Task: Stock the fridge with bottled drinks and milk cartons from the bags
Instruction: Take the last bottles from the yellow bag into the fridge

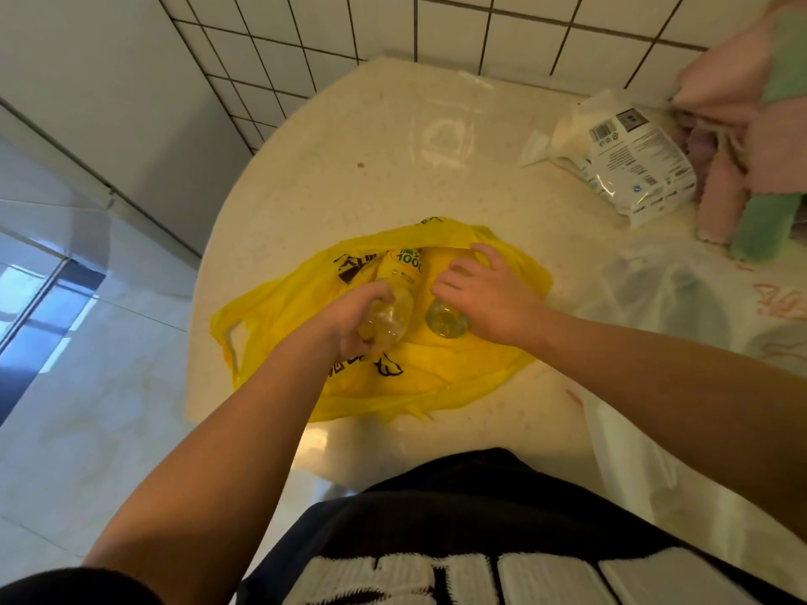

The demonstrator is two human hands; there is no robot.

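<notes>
Black shirt (436,517) with white block lettering fills the near edge; both bare forearms reach forward from it over a pale speckled counter (371,146). A yellow bag (415,377) with black print lies flat and open on the counter just ahead of the body, one handle loop at its left side. Two clear bottles of yellowish drink lie side by side in the bag mouth, bases toward the camera, tops hidden inside the plastic. Left hand (349,316): fingers curled close together round the base end of the left bottle (399,272), which shows a yellow label reading "1000". Right hand (484,299): palm down on the right bottle (445,318), fingers spread and bent over its body, thumb at its left side; fingertips touch the bag film covering the far part. The bottles are just beside each other; whether they touch, cannot tell. A crumpled clear bag (663,290) sits to the right, apart from the yellow one. Farther back on the right lies a white packet (633,163) with a barcode, touching pink and green towels (760,124). White tiled wall (393,28) with dark grout stands behind the counter. Pale floor tiles at left.
</notes>
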